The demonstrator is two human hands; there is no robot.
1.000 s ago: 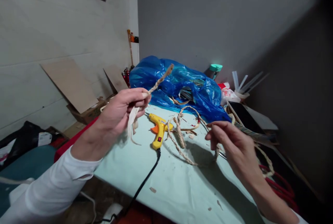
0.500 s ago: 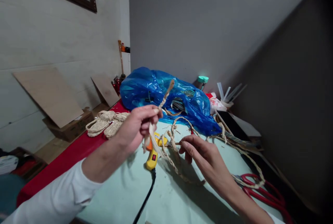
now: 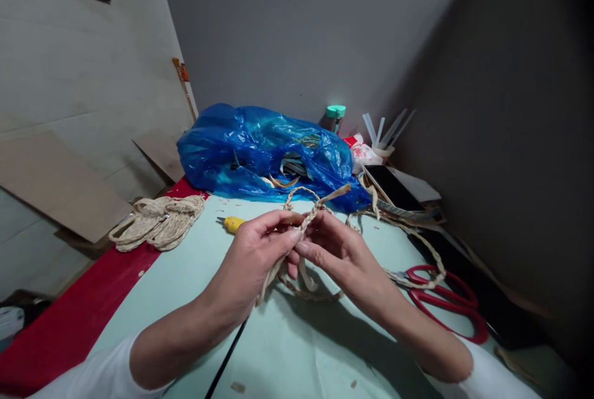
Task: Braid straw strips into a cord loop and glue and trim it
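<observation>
Both my hands meet over the middle of the table, pinching a braided straw cord [image 3: 307,221] between thumbs and fingers. My left hand [image 3: 266,241] grips it from the left, and my right hand [image 3: 336,244] from the right. A loose tan end of the cord sticks up to the right above my fingers, while pale flat strands hang below my left hand. Behind and under the hands, more of the braid loops on the table. A yellow glue gun [image 3: 233,224] lies behind my left hand, mostly hidden, its black cord [image 3: 227,359] running toward me.
Woven straw sandals [image 3: 174,226] lie at left on the red cloth [image 3: 127,281]. A blue plastic bag [image 3: 260,151] holding dried strands sits at the back. Red-handled scissors [image 3: 445,300] and a dark tablet-like slab [image 3: 394,185] are at right, beside a cup of glue sticks [image 3: 384,150].
My hands have come together; the left lowered the braid and the right moved in to take hold of it. The whole view has shifted a little to the right.
</observation>
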